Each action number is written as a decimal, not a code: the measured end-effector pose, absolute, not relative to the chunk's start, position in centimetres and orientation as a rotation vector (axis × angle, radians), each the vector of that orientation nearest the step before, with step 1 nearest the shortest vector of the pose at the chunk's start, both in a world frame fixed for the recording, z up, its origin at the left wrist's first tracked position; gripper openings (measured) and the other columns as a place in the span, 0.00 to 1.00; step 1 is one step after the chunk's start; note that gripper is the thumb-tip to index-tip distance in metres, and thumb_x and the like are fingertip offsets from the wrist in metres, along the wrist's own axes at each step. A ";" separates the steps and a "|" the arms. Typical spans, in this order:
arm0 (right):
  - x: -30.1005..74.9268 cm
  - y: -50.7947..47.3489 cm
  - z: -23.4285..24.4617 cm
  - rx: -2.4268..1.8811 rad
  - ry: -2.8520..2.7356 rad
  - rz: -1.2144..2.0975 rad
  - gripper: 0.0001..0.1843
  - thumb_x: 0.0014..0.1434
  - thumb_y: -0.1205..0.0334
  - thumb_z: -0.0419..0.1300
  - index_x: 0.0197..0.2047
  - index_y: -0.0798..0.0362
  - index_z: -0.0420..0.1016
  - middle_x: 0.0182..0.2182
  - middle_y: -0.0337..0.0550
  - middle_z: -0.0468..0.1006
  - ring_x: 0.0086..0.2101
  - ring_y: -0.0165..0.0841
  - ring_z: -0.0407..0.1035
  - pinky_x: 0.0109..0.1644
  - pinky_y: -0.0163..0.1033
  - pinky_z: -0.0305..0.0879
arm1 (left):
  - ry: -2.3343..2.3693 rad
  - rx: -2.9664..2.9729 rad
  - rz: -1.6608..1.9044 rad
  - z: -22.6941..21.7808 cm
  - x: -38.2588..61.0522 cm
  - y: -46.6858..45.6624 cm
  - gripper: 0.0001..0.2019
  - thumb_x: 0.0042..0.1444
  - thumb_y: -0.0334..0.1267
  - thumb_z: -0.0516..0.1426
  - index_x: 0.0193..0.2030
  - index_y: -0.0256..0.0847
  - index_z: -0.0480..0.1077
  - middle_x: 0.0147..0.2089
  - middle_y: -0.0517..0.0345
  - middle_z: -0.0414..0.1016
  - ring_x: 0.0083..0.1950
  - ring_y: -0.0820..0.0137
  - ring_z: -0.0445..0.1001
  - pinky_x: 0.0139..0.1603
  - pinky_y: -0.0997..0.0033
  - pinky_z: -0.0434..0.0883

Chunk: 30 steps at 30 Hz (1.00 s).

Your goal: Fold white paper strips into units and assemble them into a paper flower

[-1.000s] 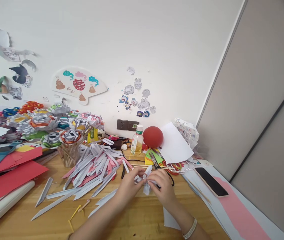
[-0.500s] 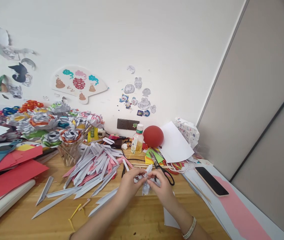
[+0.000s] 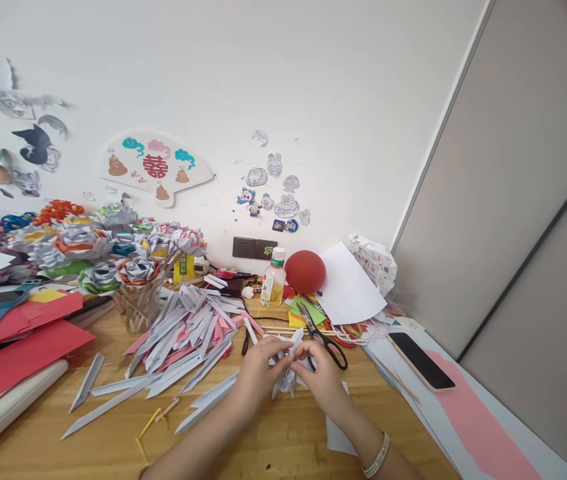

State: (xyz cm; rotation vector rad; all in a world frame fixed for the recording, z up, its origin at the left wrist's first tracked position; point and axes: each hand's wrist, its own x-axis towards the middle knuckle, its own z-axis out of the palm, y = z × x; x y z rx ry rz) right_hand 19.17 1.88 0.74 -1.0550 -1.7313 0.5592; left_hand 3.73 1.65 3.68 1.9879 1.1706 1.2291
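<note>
Both my hands meet over the wooden table at the middle of the view. My left hand and my right hand are closed on a small folded white paper piece, fingertips pinching it from each side. Its tip pokes up between the hands and its lower end hangs below them. A bracelet sits on my right wrist. Black-handled scissors lie just behind my right hand. A heap of folded white and pink paper strips lies to the left of my left hand.
A cup of paper roses stands at the left, beside red paper sheets. Behind the hands are a small bottle, a red ball and a white sheet. A phone lies at the right edge.
My hands have shifted slightly and drawn closer together around the paper piece, and its lower end now hangs a little lower. The scissors' handles, covered before, now show.
</note>
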 end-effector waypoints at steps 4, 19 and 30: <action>19.3 2.1 0.7 -1.055 -1.748 0.589 0.03 0.49 0.66 0.58 0.29 0.52 0.66 0.29 0.39 0.70 0.33 0.34 0.65 0.39 0.37 0.62 | 1.181 1.976 1.210 3.7 3.8 1.7 0.08 0.48 0.37 0.56 0.34 0.43 0.75 0.33 0.54 0.75 0.37 0.65 0.70 0.42 0.69 0.66; 19.8 2.8 0.2 -0.969 -1.700 0.799 0.06 0.49 0.61 0.59 0.28 0.52 0.65 0.26 0.37 0.69 0.29 0.31 0.65 0.33 0.35 0.64 | 1.156 1.922 1.171 3.8 3.9 1.9 0.08 0.45 0.37 0.56 0.31 0.42 0.75 0.33 0.55 0.76 0.37 0.65 0.71 0.40 0.70 0.66; 19.9 2.7 0.3 -0.959 -1.702 0.851 0.05 0.49 0.63 0.59 0.29 0.52 0.65 0.26 0.37 0.69 0.29 0.31 0.66 0.35 0.36 0.63 | 1.254 1.864 1.135 3.6 4.0 1.9 0.01 0.42 0.32 0.54 0.24 0.40 0.66 0.26 0.61 0.69 0.31 0.70 0.68 0.32 0.74 0.63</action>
